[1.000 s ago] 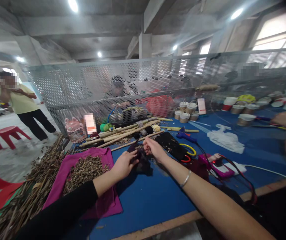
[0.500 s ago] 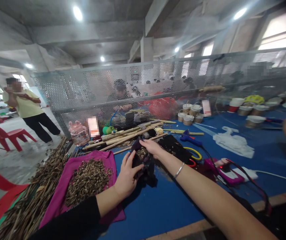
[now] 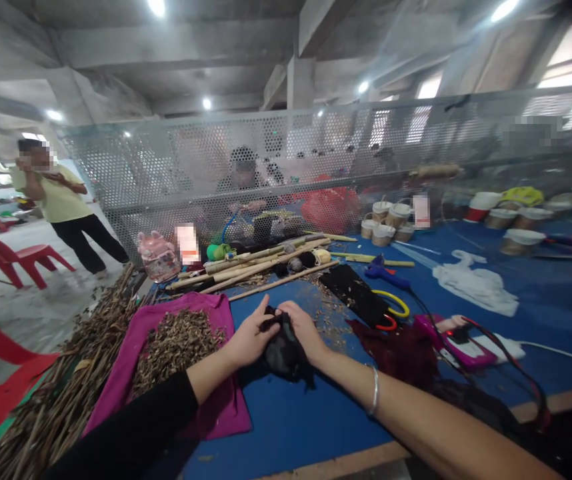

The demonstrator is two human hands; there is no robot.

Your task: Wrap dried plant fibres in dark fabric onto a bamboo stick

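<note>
Left hand (image 3: pixel 249 341): gripping the black bag (image 3: pixel 282 355).
Right hand (image 3: pixel 307 332): gripping it too, fingers curled.
Black bag: squeezed between both hands, on tabletop (image 3: pixel 306 417).
Dry bits (image 3: pixel 173 347): big heap left of left hand, seemingly not bagged yet.

Black left sleeve (image 3: pixel 131 433), silver right bracelet (image 3: pixel 375 392)

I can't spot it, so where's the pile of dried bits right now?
In the head view, the pile of dried bits lies on the magenta cloth, just left of the left hand and right of the heap of dry sticks.
</note>
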